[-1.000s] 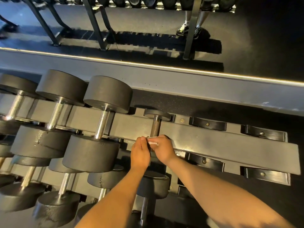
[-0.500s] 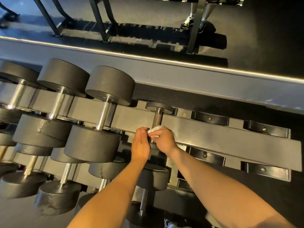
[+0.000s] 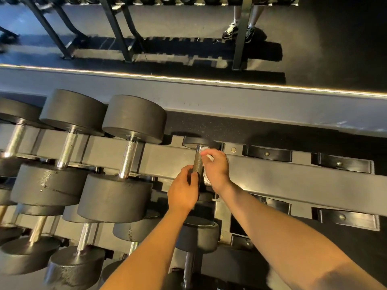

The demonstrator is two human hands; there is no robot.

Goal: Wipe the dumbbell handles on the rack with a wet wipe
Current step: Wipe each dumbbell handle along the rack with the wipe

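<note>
L hand [image 3: 184, 190] grips lower end of the small dumbbell's handle [image 3: 198, 164] on rack [image 3: 167, 162]. R hand [image 3: 216, 167] holds wipe [image 3: 203, 150] against handle's top end.

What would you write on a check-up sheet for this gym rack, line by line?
Surface: dumbbell rack, grey rail; cradles at right empty.
Job's things: small dumbbell on the top rail; wet wipe at the far end of its handle; large dumbbells at left.
Clutter: nothing seen.
Hands: left hand grips the handle's near end; right hand holds the wet wipe against it.
Cables: nothing seen.
Surroundings: dark floor, another rack, a person's sneakers beyond.
</note>
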